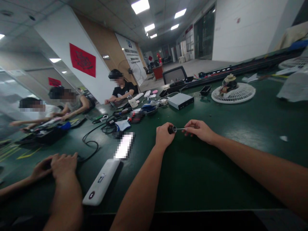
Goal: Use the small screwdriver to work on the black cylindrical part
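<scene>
Above the green table, my left hand (165, 136) is closed around a small dark round part (171, 129) with a shiny ring at its right end. My right hand (197, 131) pinches a thin metal rod (180, 129), whose left tip meets the ringed end of the dark part. Most of the dark part is hidden by my left fingers. Whether the rod has a handle inside my right hand is not visible.
On the green table (192, 179), a white power bank (102, 183) and a lit phone (124, 146) lie left of my forearm. Another person's hands (64, 163) rest further left. Behind are a grey box (181, 100), a white fan grille (233, 93) and cables.
</scene>
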Demonstrator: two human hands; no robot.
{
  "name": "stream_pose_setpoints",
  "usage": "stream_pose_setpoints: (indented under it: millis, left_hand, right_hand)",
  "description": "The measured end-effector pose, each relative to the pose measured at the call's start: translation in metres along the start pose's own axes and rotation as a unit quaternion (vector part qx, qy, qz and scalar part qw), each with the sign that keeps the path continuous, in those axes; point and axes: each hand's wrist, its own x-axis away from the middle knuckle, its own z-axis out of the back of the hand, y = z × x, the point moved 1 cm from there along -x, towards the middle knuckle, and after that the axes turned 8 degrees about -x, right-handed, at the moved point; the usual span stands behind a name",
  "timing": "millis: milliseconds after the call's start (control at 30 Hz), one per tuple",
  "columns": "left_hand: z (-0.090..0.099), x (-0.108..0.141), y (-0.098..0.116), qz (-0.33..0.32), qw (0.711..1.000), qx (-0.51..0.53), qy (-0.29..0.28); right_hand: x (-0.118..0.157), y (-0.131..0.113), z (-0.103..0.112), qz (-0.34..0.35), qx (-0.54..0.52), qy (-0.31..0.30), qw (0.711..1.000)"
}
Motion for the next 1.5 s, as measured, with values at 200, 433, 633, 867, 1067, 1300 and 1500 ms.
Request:
stream_pose_setpoints:
  millis: [200, 433, 633, 867, 1067, 1300, 1500]
  left_hand:
    - [0.0009, 0.0001, 0.0, -0.003, 1.0, 0.0, 0.003]
    - [0.001, 0.0007, 0.0014, -0.006, 1.0, 0.001, -0.001]
    - [0.0016, 0.0009, 0.0015, -0.005, 1.0, 0.003, -0.004]
    - [-0.0002, 0.0007, 0.0005, -0.01, 1.0, 0.009, -0.008]
    - [-0.0012, 0.0, -0.0006, -0.011, 1.0, 0.006, -0.009]
    - [-0.0023, 0.0001, -0.0013, -0.015, 1.0, 0.009, -0.005]
    - [-0.0018, 0.0006, -0.0006, -0.017, 1.0, 0.008, -0.007]
  right_hand:
    - [-0.002, 0.0023, 0.0002, 0.003, 0.006, 0.021, 1.0]
    - [-0.0001, 0.0015, 0.0012, 0.003, 0.007, 0.0, 1.0]
    - [-0.0015, 0.0032, 0.0007, -0.003, 0.009, -0.007, 1.0]
    - [-0.0002, -0.0001, 0.0001, 0.009, 0.008, 0.009, 1.0]
    - [0.0, -0.0005, 0.0001, 0.004, 0.009, -0.011, 1.0]
    - [-0.0009, 0.0032, 0.001, 0.011, 0.009, 0.002, 1.0]
    - [0.0, 0.0009, 0.0002, 0.007, 0.011, -0.022, 1.0]
